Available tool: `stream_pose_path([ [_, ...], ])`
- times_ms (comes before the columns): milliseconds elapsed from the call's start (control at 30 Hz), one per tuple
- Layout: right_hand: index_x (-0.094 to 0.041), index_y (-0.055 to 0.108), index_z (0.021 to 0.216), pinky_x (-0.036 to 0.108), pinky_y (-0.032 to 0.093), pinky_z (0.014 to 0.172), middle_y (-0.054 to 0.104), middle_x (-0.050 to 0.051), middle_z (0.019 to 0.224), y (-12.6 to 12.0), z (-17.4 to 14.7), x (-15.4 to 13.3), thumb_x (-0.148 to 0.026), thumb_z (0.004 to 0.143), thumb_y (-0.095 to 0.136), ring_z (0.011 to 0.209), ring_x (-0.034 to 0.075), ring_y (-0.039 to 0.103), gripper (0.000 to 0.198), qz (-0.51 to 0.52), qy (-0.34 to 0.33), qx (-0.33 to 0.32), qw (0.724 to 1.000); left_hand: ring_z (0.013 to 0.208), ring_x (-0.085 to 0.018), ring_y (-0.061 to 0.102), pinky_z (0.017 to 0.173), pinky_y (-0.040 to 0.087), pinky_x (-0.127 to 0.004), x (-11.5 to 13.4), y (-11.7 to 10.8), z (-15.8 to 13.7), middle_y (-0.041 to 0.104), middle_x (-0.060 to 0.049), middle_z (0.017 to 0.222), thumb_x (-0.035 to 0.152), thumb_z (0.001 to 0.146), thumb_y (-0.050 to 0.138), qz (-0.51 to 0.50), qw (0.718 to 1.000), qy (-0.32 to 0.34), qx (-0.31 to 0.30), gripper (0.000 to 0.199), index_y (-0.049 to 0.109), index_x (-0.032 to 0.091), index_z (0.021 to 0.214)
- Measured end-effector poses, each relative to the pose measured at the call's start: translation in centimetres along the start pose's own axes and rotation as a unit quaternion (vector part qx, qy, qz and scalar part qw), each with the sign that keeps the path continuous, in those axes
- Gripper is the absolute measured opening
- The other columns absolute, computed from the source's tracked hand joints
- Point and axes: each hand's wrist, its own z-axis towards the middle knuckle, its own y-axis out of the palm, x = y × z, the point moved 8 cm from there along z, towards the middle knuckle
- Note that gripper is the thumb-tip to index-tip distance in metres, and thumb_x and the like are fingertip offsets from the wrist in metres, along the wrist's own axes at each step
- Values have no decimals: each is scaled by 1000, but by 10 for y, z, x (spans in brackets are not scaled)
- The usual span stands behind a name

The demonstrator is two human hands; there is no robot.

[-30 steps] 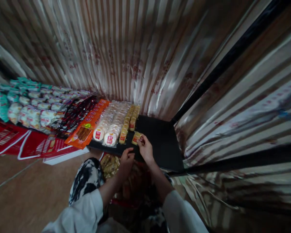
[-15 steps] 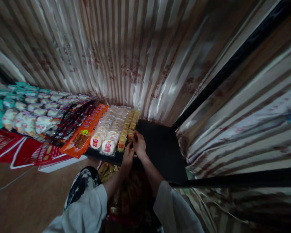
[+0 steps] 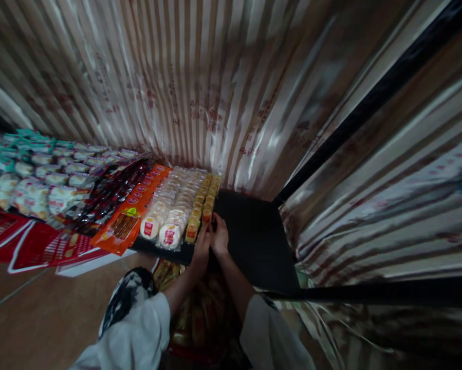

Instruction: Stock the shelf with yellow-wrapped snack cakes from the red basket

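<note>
Two rows of small yellow wrapped snack packets (image 3: pixel 200 200) stand on the black shelf (image 3: pixel 254 236), each packet leaning on the one behind. My right hand (image 3: pixel 219 237) is at the front end of the right-hand row, its fingers bent and pinched together. Close against it, my left hand (image 3: pixel 202 249) has its fingers drawn together beside the front yellow packet (image 3: pixel 191 232) of the left-hand row. What the fingertips hold, if anything, is hidden between the hands. Left of the yellow rows lie two rows of clear-wrapped round white crackers (image 3: pixel 169 235) with red labels.
Farther left are an orange snack bag (image 3: pixel 123 226), dark shiny packets (image 3: pixel 109 192) and white and teal packets (image 3: pixel 41 180). Red banners (image 3: pixel 48 246) hang along the shelf front. Below my arms is a container of golden packets (image 3: pixel 184 329). Striped sheeting (image 3: pixel 215 77) and black frame bars (image 3: pixel 354 118) enclose the shelf.
Both hands have drawn closer together at the front of the right-hand yellow row, the right hand slightly lower. The view has shifted a little, with the goods now slightly farther left.
</note>
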Motion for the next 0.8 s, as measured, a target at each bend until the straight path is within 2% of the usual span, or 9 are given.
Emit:
stream_pose_path([
  [200, -18, 54, 123, 33, 47, 92, 61, 10, 111, -1, 3, -1, -18, 78, 48, 99, 19, 59, 46, 2, 19, -23, 1000, 136, -18, 35, 117, 19, -33, 2, 3, 1, 44, -8, 143, 11, 88, 41, 45, 998, 28, -13, 37, 57, 12, 122],
  [333, -16, 53, 123, 33, 47, 92, 59, 11, 114, -19, -8, -1, -21, 80, 49, 101, 19, 58, 44, 46, 33, 27, 998, 135, -16, 35, 116, 20, -30, 10, 1, -7, 47, -5, 141, 14, 88, 44, 67, 997, 42, -21, 34, 59, 16, 119],
  [400, -16, 53, 121, 33, 49, 90, 60, 12, 116, -31, -26, -3, -26, 83, 47, 101, 18, 59, 40, 84, 32, 47, 995, 131, -18, 41, 114, 25, -31, 14, -3, -17, 53, -5, 135, 15, 86, 48, 90, 995, 43, -17, 30, 63, 17, 112],
  [500, -16, 53, 118, 30, 52, 81, 64, 11, 110, -47, -67, -5, -32, 86, 45, 94, 17, 62, 37, 145, 41, 53, 987, 113, -20, 55, 105, 37, -31, 16, -11, -43, 64, -7, 114, 16, 83, 51, 130, 990, 43, -25, 22, 67, 19, 98],
  [600, -18, 58, 109, 29, 52, 79, 68, 8, 99, -57, -116, -5, -35, 87, 44, 87, 17, 65, 31, 120, 36, 22, 992, 96, -18, 59, 95, 43, -28, 9, -24, -75, 67, -5, 94, 18, 81, 52, 180, 981, 57, -44, 16, 68, 20, 85],
  [700, -18, 64, 98, 30, 50, 86, 70, 7, 96, -57, -155, 6, -33, 88, 42, 91, 18, 65, 28, 21, 16, -16, 1000, 90, -17, 60, 90, 45, -30, -17, -39, -102, 67, -5, 91, 17, 83, 47, 296, 950, 41, -87, 20, 66, 18, 87],
  [800, -16, 65, 102, 30, 46, 91, 69, 10, 104, -36, -179, 33, -23, 89, 42, 101, 19, 63, 28, -108, 37, -130, 985, 98, -18, 61, 91, 44, -30, -60, -52, -120, 68, -7, 102, 12, 81, 44, 446, 884, -29, -140, 29, 64, 16, 101],
])
